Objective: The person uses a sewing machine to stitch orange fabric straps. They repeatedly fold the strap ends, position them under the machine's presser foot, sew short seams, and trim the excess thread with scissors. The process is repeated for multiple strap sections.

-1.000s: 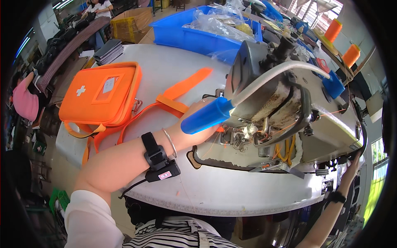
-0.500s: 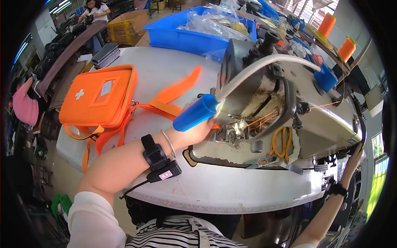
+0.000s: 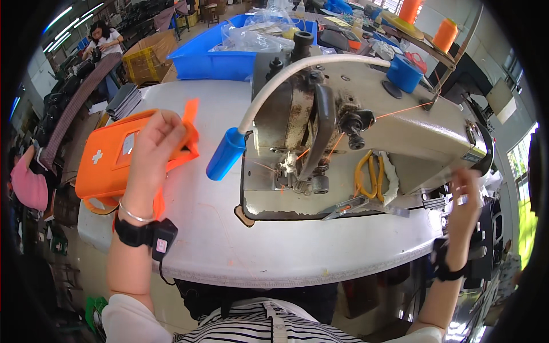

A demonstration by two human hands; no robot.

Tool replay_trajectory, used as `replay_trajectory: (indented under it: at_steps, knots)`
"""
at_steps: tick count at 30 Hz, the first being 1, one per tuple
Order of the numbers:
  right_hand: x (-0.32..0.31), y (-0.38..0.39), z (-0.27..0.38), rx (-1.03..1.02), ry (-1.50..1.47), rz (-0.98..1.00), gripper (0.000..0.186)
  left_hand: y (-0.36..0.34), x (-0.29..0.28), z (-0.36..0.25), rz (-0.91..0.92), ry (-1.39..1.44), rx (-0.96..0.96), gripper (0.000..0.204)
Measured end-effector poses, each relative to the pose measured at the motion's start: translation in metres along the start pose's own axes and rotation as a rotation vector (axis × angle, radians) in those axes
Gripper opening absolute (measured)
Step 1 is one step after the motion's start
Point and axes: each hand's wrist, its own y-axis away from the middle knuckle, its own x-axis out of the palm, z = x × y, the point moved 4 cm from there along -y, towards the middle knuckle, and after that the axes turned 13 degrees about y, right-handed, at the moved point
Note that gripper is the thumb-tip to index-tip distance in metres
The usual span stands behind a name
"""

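Note:
My left hand (image 3: 153,150) is closed on an orange webbing strap (image 3: 190,134), with its loose end sticking up past the fingers. The strap belongs to an orange zipped pouch (image 3: 97,180) with a white cross and a clear window, lying just left of that hand and partly hidden by it. To the right stands an industrial sewing machine (image 3: 412,128), threaded in orange; its needle area holds no strap. My right hand (image 3: 468,191), somewhat blurred, is off the machine, below the handwheel (image 3: 486,150), with loosely bent fingers and nothing visible in them.
A blue-tipped gooseneck lamp (image 3: 226,154) arches in front of the machine head. Yellow-handled scissors (image 3: 369,176) and a small metal tool (image 3: 346,208) lie on the machine bed. Behind are a blue bin (image 3: 209,64) of plastic bags and orange thread cones (image 3: 445,35). Another person sits far left.
My left hand has moved left from the needle area, drawing the strap away from the machine. My right hand has come off the handwheel, down and toward me. The view has shifted.

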Motion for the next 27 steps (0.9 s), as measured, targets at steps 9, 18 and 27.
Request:
replay_trajectory:
  at_steps: [9,18,27]
  knots:
    - [0.067,0.061,0.137,-0.767,0.072,0.393,0.022,0.058,0.018,-0.005,0.169,0.035,-0.215,0.019]
    - [0.046,0.113,0.226,0.123,-1.168,0.939,0.019,0.082,0.009,0.0,0.115,-0.044,0.066,0.013]
    - [0.064,0.162,0.327,0.66,-2.067,1.506,0.045,0.089,0.015,-0.013,0.08,-0.117,0.368,0.016]
